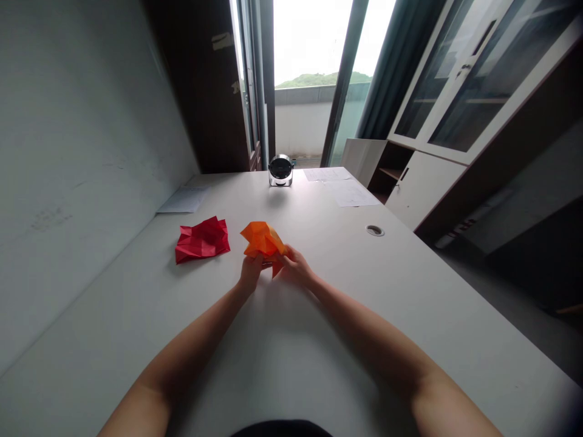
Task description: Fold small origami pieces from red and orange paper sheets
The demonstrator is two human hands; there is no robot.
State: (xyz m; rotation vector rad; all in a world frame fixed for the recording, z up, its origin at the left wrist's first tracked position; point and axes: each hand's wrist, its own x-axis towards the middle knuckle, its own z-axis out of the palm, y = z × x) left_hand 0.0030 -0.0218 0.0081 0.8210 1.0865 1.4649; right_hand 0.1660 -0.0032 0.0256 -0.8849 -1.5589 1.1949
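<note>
A creased orange paper (262,239) is held just above the white table (319,315) near its middle. My left hand (251,271) pinches its lower left edge, fingers closed on the paper. My right hand (295,266) grips its lower right part, fingers also closed on it. A crumpled, creased red paper (202,240) lies flat on the table to the left of the orange one, apart from both hands.
A small round black-and-silver device (280,170) stands at the table's far end. White sheets lie at the far left (183,199) and far right (348,193). A cable hole (375,230) sits right of my hands. A wall runs along the left; cabinets stand at the right.
</note>
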